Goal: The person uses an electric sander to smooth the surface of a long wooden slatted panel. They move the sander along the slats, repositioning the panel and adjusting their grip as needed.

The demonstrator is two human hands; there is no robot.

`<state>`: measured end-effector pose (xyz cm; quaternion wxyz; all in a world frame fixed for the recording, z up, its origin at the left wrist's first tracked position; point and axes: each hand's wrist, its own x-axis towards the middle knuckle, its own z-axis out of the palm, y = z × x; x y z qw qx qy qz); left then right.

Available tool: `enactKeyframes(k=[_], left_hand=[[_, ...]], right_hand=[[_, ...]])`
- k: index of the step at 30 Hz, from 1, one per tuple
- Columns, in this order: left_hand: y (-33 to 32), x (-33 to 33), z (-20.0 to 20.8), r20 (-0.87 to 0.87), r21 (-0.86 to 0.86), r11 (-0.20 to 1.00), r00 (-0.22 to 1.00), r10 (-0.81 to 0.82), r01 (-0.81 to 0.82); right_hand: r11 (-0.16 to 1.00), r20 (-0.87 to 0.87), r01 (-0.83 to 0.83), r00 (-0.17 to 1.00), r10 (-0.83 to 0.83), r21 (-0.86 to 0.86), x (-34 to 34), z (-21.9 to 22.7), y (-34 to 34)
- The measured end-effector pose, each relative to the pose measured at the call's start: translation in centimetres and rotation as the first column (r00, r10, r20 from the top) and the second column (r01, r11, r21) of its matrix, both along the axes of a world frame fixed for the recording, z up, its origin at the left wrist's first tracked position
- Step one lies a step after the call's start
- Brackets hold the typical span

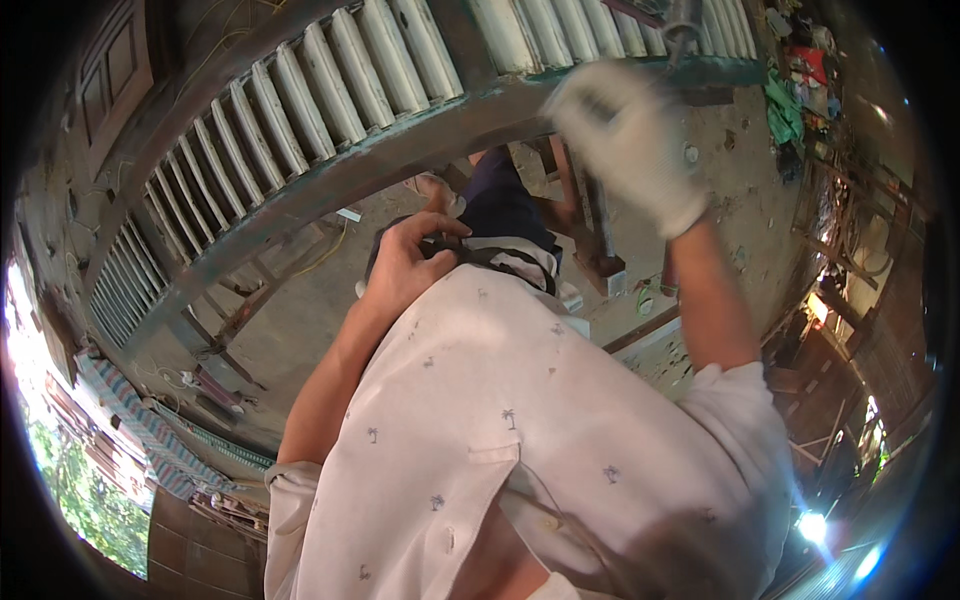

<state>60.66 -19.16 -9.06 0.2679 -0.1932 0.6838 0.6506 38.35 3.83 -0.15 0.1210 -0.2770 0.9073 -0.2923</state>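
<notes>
My left hand (410, 260) is bare and rests at my waist, beside a dark strap or belt (515, 265) below the shirt's hem. Its thumb and forefinger are apart, and I make out nothing held between them. A white knitted glove covers my right hand (630, 140), which is raised over the near rail of a long slatted wooden frame (370, 150). Motion blurs this hand; its fingers look bent, with a dark gap between them. Just beyond it a dark metal tool or fitting (683, 32) shows above the slats, too cut off to name.
Wooden supports (570, 200) stand under the frame, close to my legs. A yellow cord (325, 250) lies on the concrete floor (290, 330). Green cloth (785, 112) hangs at the far right, near timber pieces. A striped sheet (135, 425) lies at the left.
</notes>
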Motion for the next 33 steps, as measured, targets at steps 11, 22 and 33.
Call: enactKeyframes(k=[11,22,33], left_hand=[[-0.6,-3.1,2.9,-0.005,0.09,0.987,0.991,-0.132,0.132],[-1.2,-4.7,3.9,0.268,0.428,0.883,0.96,0.078,-0.191],[-2.8,-4.4,1.8,0.452,0.632,0.658,0.884,0.116,-0.41]], right_hand=[[0.996,0.714,0.059,0.7,0.003,-0.062,12.7,-0.1,1.9],[0.898,0.646,0.324,0.761,-0.059,-0.299,6.3,2.2,2.8],[0.988,0.028,0.044,0.999,-0.04,-0.147,8.0,1.3,-3.1]])
